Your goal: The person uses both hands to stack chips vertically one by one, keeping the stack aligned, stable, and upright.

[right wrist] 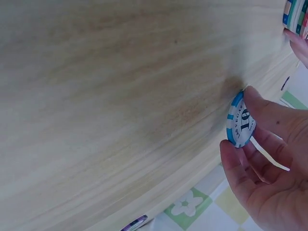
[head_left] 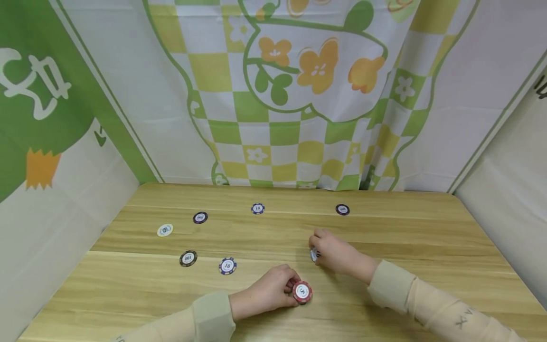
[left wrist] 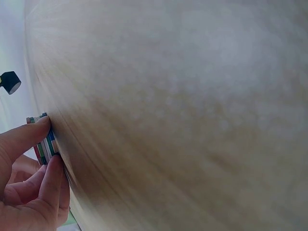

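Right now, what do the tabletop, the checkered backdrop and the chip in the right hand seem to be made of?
Tabletop: wood or wood-look laminate, low sheen, from its grain.
Checkered backdrop: probably printed fabric, matte, hanging in folds.
Chip: likely hard plastic or composite, smooth, from its even rim and crisp colour blocks.

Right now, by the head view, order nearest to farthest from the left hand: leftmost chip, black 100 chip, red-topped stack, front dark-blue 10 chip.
1. Red-topped stack: held in left hand
2. Front dark-blue 10 chip: left
3. Black 100 chip: farther left
4. Leftmost chip: back left
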`<state>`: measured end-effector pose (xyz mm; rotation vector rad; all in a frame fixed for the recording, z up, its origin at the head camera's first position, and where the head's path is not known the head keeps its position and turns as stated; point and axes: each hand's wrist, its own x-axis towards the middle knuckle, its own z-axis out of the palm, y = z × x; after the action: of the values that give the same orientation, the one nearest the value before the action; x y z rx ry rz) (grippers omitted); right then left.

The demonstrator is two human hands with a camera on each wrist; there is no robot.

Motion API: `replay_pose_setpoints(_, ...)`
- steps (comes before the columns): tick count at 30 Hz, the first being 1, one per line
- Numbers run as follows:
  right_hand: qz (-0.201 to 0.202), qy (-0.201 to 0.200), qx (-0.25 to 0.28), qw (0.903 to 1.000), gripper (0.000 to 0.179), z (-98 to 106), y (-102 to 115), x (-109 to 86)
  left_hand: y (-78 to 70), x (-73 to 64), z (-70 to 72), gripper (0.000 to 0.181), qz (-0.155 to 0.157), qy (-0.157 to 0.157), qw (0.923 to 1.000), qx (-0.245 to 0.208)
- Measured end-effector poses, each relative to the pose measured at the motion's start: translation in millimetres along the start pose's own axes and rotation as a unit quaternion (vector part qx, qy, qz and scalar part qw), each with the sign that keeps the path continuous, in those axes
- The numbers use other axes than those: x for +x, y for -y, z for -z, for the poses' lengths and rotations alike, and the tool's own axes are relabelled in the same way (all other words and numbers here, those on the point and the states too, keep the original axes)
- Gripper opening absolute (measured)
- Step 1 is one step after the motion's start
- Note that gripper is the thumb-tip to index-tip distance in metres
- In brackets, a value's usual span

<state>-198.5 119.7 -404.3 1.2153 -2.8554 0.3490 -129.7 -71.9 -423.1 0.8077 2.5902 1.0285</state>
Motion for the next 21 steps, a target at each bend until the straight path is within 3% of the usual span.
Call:
replay_pose_setpoints(13, -0.015, -0.025, 0.013, 0.9995, 0.015, 7.8, -0.6, -8.5, -0.8, -0.5, 0.9, 0.034, 0.002, 0.003, 1.0, -0.004)
replay_pose_setpoints(21, -0.011, -0.031, 0.048, 0.9983, 0.013, 13.3, 0.2, -14.4, -0.6, -0.4, 0.9, 0.033, -0.002, 0.002, 1.0, -0.003)
